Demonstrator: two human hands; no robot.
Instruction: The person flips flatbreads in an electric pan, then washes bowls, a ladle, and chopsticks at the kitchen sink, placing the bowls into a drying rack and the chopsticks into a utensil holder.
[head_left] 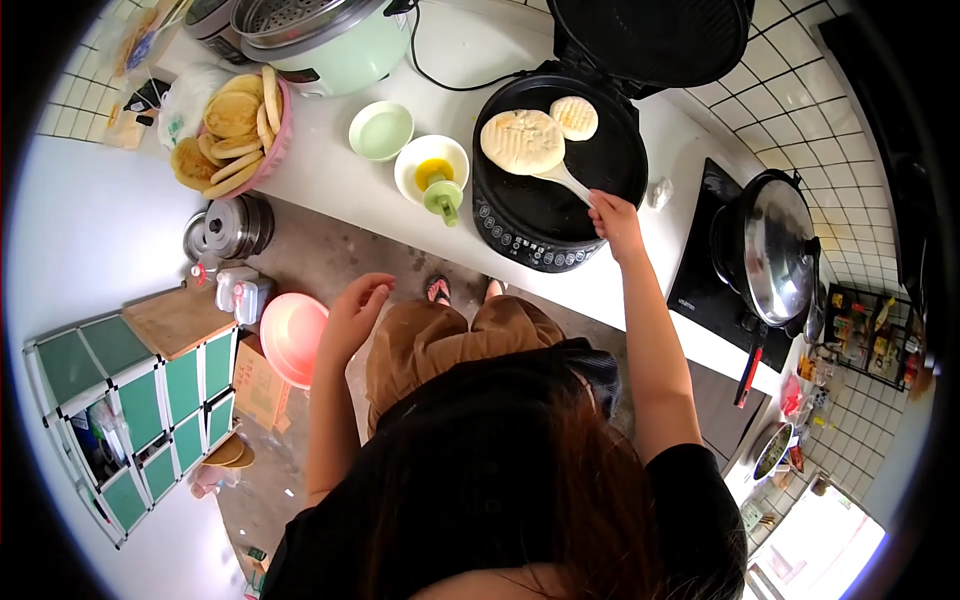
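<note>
My right hand is closed around the handle of a pale spatula above an electric griddle pan. The spatula's blade is hidden at a large flatbread, whose top bears ridge marks; I cannot tell whether it is lifted off the pan. A smaller flatbread touches or nearly touches its upper right side. The griddle's ridged lid stands open at the back. Away from the counter, my left hand hangs in the air, fingers loosely bent and apart, holding nothing.
Left of the griddle stand a bowl of yellow oil with a green-handled brush and a pale green bowl. A pink basket holds several flatbreads. Rightward, a lidded wok sits on a black cooktop.
</note>
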